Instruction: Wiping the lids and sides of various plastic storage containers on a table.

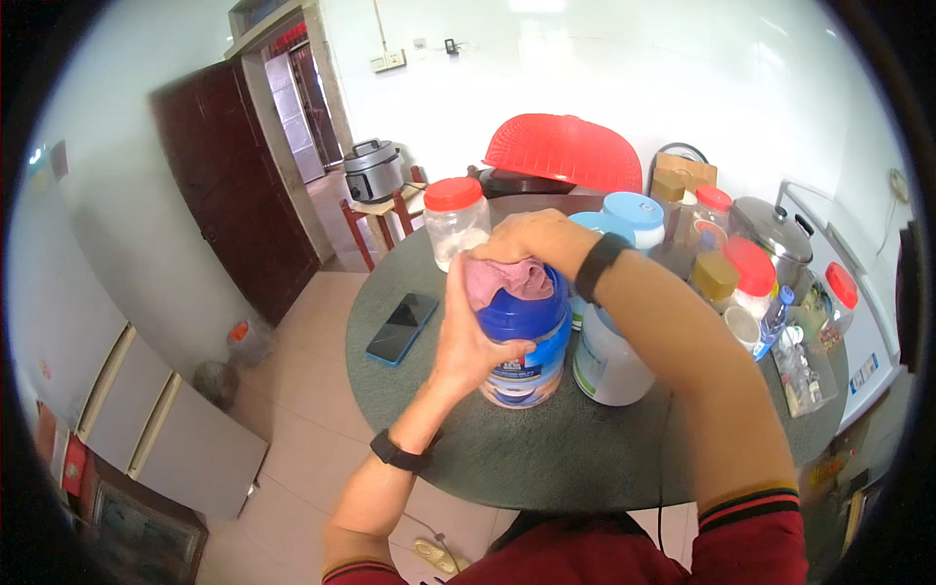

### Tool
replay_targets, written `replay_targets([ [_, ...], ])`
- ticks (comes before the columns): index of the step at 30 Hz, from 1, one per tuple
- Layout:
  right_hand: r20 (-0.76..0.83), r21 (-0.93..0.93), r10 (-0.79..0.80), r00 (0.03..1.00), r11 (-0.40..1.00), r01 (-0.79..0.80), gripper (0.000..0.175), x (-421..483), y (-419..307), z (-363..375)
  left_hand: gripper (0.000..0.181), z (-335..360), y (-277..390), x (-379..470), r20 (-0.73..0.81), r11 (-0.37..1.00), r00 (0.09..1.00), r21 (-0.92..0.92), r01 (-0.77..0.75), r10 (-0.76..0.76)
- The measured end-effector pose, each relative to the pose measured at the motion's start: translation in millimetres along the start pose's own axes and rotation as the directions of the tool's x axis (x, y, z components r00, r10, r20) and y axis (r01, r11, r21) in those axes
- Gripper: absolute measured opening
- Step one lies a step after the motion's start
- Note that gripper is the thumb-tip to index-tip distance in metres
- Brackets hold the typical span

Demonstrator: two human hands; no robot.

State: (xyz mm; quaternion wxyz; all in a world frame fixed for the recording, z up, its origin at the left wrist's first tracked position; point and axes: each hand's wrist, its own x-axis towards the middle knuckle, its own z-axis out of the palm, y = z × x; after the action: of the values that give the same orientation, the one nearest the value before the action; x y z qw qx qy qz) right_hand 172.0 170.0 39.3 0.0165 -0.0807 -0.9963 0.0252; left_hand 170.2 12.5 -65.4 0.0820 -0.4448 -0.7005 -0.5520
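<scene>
A canister (523,376) with a blue printed label and a dark blue lid (519,314) stands on the dark round table (556,468). My left hand (466,336) grips its left side, thumb across the front below the lid. A pink cloth (504,281) lies over the top and left edge of the lid. My right hand (534,232) reaches over from behind and holds the cloth against the lid's far side; its fingertips are partly hidden. Just behind is a clear jar (457,227) with a red lid and white contents. A white tub (613,365) stands to the right, partly behind my right arm.
A phone (402,329) lies left of the canister. Blue-lidded tubs (635,212) stand behind my right wrist. To the right crowd red-lidded jars (749,267), a steel pot (775,227) and a plastic bottle (775,318). A red basket (563,150) leans at the back; a cooker (373,172) sits beyond.
</scene>
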Motion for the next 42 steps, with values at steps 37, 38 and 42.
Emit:
replay_targets([
  [37, 0.127, 0.339, -0.314, 0.941, 0.905, 0.256, 0.089, -62, 34, 2, 0.092, -66, 11, 63, 0.629, 0.903, 0.752, 0.182, -0.389, 0.197],
  [38, 0.121, 0.321, -0.323, 0.939, 0.907, 0.271, 0.089, -55, 34, 4, 0.084, -56, 3, 66, 0.622, 0.916, 0.758, 0.160, -0.367, 0.195],
  [42, 0.201, 0.289, -0.286, 0.937, 0.931, 0.222, 0.085, -44, 34, -13, 0.066, -37, -9, 66, 0.486, 0.920, 0.838, 0.152, -0.361, 0.249],
])
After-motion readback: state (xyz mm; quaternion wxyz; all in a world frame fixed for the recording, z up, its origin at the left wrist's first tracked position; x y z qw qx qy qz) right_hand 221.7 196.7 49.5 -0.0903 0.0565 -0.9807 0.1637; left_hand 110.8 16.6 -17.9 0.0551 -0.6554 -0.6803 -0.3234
